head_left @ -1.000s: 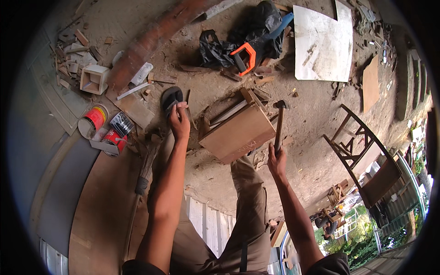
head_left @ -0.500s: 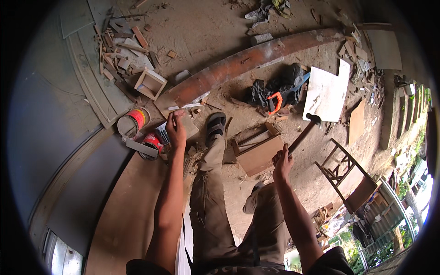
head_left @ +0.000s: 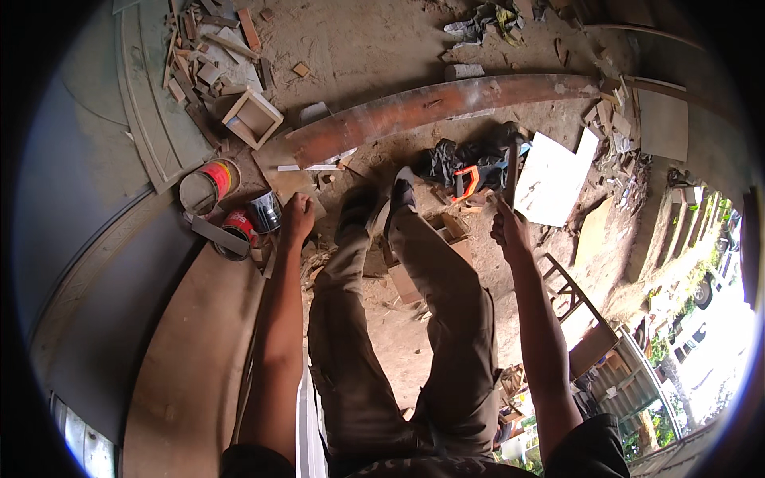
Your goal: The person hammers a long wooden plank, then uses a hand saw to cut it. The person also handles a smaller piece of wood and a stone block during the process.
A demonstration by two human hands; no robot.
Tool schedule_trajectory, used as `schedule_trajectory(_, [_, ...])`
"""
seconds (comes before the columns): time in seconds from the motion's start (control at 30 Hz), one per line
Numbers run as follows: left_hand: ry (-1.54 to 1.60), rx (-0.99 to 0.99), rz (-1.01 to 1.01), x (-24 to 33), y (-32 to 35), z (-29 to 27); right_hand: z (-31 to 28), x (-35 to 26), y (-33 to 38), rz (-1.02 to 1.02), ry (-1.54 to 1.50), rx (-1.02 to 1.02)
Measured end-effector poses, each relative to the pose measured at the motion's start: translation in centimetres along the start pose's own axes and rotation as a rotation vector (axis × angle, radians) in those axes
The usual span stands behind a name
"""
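My right hand (head_left: 511, 229) is closed round the wooden handle of a hammer (head_left: 511, 171), held up with its dark head away from me. Behind the hammer head lies a crumpled black plastic bag (head_left: 446, 162), with an orange-framed saw handle (head_left: 467, 183) beside it. My left hand (head_left: 298, 217) is closed, fingers curled together; what it holds, if anything, is too small to make out. It is nearest to the red-labelled cans (head_left: 237, 225) and a shiny dark can (head_left: 264, 212). A wooden box-like piece (head_left: 456, 231) is partly hidden behind my leg.
A long reddish-brown board (head_left: 430, 107) lies across the dirt floor. Wood offcuts (head_left: 209, 73) and an open wooden box (head_left: 253, 118) are at the far left. A white panel (head_left: 550, 179) and a wooden frame (head_left: 570, 291) stand to the right. A brown panel (head_left: 183, 358) runs along my left.
My right hand has raised the hammer, turning its handle from slanted to nearly straight away from me. My legs have shifted, one foot stepping forward, covering more of the wooden box-like piece.
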State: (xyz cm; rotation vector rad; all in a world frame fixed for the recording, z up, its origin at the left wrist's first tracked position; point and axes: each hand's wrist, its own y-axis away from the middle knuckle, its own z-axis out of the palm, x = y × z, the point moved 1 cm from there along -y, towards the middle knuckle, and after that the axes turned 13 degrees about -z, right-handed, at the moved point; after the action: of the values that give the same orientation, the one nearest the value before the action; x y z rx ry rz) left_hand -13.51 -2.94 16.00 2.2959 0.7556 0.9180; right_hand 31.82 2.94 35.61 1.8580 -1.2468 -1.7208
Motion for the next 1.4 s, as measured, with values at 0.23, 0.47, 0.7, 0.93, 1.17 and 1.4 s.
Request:
schedule_trajectory(0.23, [-0.002, -0.100, 0.333, 8.5, 2.8, 5.3, -0.7, 7.7, -10.9, 0.006, 0.331, 0.044])
schedule_trajectory(0.47, [-0.322, 0.115, 0.808, 16.3, -12.3, 10.6, 0.6, 20.7, -33.0, -0.214, 0.188, 0.229])
schedule_trajectory(0.7, [-0.446, 0.320, 0.911, 15.0, -18.8, 17.2, 0.6, 30.1, -30.8, -0.876, 0.953, 0.220])
schedule_trajectory(0.93, [-0.448, 0.214, 1.064, 13.7, -19.1, 19.0, -0.8, 32.2, -31.2, -0.766, 0.802, 0.270])
schedule_trajectory(1.17, [-0.362, -0.494, 0.969, 21.1, -7.2, 16.0, -1.4, 27.1, -30.4, -0.986, 0.621, 0.437])
schedule_trajectory(1.4, [-0.464, -0.309, 1.039, 31.8, 2.2, 10.1, -10.7, 11.7, -15.8, -0.848, -0.166, 0.368])
